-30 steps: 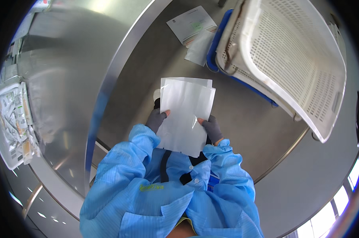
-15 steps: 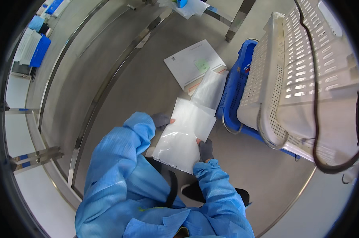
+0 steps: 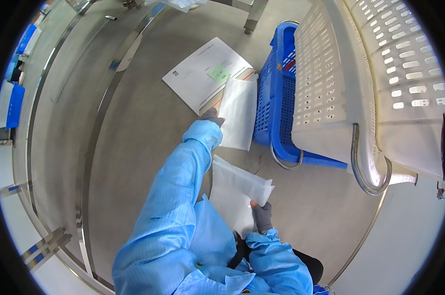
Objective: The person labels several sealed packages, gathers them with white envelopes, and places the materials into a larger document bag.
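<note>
My right hand, in a grey fingerless glove, holds a translucent plastic bag low in front of me. Its upper part is folded over near my fingers. My left arm stretches forward, and my left hand, gloved in the same way, pinches the left edge of another translucent plastic bag. That bag lies lengthwise on the floor beside a blue basket. Just beyond my left hand is a white printed packet with a light green label; the far bag covers its right corner.
A blue perforated basket stands to the right on the grey floor. Large white perforated baskets with metal handles rise over it. Metal rails curve along the left, and a metal leg stands at the far side.
My left hand has let go of the near bag and reached forward to the far one. My right hand has drawn the near bag closer to me, and its top is now folded over.
</note>
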`<act>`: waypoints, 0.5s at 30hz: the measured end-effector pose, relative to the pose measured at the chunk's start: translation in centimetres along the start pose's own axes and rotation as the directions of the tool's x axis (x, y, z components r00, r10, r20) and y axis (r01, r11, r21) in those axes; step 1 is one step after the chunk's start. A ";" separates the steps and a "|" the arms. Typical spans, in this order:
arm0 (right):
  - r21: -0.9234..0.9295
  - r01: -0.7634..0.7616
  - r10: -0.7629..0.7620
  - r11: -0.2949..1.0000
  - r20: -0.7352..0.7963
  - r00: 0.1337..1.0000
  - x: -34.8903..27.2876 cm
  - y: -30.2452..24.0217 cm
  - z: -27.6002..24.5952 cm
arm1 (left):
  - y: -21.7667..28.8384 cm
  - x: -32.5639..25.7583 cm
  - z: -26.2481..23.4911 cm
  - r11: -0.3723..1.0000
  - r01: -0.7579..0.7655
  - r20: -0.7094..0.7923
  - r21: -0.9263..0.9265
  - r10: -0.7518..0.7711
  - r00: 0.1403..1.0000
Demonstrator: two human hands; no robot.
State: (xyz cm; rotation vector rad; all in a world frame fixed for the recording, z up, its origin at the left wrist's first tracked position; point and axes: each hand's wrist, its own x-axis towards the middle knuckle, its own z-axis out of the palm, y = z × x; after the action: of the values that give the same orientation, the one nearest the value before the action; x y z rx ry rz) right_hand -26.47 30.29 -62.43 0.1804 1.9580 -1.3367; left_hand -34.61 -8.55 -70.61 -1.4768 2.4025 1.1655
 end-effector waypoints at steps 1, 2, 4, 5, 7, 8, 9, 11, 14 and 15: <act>0.025 0.027 -0.028 0.999 0.025 0.999 -0.2 -0.7 0.0 | -1.3 0.9 0.8 0.999 -0.022 0.008 -0.030 0.023 1.000; -0.020 0.027 -0.026 0.999 0.047 0.999 -0.1 -2.1 0.1 | -2.4 1.5 1.4 0.997 -0.049 0.028 -0.057 0.051 0.998; 0.035 -0.009 0.005 0.999 0.114 0.993 0.1 -5.0 0.9 | -3.5 0.1 1.0 0.988 -0.074 0.090 -0.132 0.086 0.992; 0.092 -0.049 0.030 0.995 0.197 0.980 0.5 -6.4 1.5 | -5.6 -0.6 0.6 0.955 -0.204 0.069 -0.213 0.223 0.972; 0.225 -0.040 -0.061 0.974 0.426 0.903 1.7 -9.0 4.2 | -13.7 -1.5 2.1 0.729 -0.198 0.095 -0.656 0.340 0.936; 0.214 -0.074 -0.039 0.974 0.479 0.877 3.2 -9.0 5.3 | -12.9 -4.0 0.3 0.736 -0.002 0.302 -0.677 0.280 0.911; 0.192 -0.110 -0.014 0.975 0.551 0.834 4.6 -8.9 6.8 | -12.6 -6.7 -1.9 0.736 -0.013 0.317 -0.677 0.307 0.897; 0.169 -0.187 0.047 0.968 0.607 0.793 7.3 -8.0 10.7 | -14.6 -9.8 -4.1 0.703 0.077 0.393 -0.707 0.300 0.869; -0.063 -0.127 0.140 0.990 0.554 0.820 12.2 -3.8 13.6 | -18.6 -12.7 -4.1 0.606 0.276 0.498 -0.746 0.232 0.836; -0.069 -0.128 0.145 0.989 0.511 0.847 13.1 -2.1 14.2 | -20.2 -13.5 -4.1 0.565 0.344 0.522 -0.750 0.186 0.832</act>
State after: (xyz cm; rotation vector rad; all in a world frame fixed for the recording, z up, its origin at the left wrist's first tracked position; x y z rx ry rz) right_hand -29.81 13.63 -71.79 -0.0541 1.4787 -1.1155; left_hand -10.18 -6.25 -73.09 -1.0739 1.3526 2.4887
